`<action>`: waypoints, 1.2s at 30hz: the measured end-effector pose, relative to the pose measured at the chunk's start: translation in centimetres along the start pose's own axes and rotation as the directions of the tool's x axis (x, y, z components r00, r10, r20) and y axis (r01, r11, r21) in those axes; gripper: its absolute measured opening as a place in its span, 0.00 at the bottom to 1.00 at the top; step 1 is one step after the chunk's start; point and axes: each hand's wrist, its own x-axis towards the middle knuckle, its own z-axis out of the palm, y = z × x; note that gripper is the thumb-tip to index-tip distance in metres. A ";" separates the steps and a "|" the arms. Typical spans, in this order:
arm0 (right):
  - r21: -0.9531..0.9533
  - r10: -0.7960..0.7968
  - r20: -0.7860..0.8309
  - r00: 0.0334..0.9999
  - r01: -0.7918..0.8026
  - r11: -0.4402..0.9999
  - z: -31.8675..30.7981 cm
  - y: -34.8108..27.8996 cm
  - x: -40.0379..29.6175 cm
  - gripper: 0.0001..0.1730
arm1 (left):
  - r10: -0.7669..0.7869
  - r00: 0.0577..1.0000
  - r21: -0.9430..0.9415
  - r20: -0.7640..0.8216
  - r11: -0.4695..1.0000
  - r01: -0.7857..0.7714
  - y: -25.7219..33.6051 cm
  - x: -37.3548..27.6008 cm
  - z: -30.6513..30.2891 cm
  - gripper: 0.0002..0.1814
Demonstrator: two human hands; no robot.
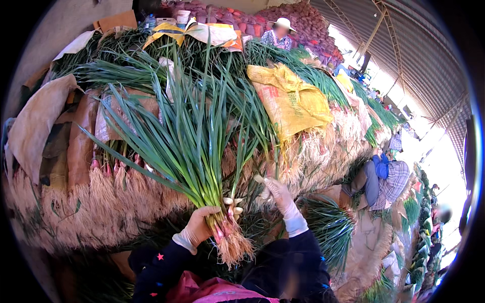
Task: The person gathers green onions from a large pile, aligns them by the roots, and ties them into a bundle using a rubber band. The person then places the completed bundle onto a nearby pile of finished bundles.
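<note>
My left hand (202,225), in a pale glove, is closed around a bunch of green garlic plants (204,166) near their reddish-pink bulbs. Its fingertips show on the far side of the stems. The long leaves fan up and away from me, and the pale roots (235,248) hang below the hand. My right hand (278,195), also gloved, is raised to the right of the bunch, apart from it. Its fingers are blurred, and a small pale piece shows at the fingertips; whether they grip it is unclear.
A long pile of similar plants (303,159) with roots facing me crosses the view, partly covered by a yellow woven sack (291,100) and brown sheets (41,121). Loose leafy plants (327,223) lie at my right. A person in a checked garment (392,185) crouches at right; another sits behind the pile.
</note>
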 end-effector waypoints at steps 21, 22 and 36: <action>-0.555 0.260 0.132 0.956 -0.146 0.819 4.7 -1.2 2.0 0.25 | -0.049 0.973 0.136 -0.225 0.987 0.081 -0.4 -1.1 -2.0 0.16; -0.424 0.225 0.106 0.969 -0.160 0.892 5.7 -2.5 1.2 0.23 | -0.056 0.965 0.181 -0.257 0.978 0.105 -0.4 -1.1 -2.1 0.16; -0.284 -0.141 -0.124 0.982 0.101 0.953 9.4 -4.9 1.8 0.16 | -0.075 0.984 0.103 -0.164 0.990 0.092 -1.8 0.0 -2.6 0.19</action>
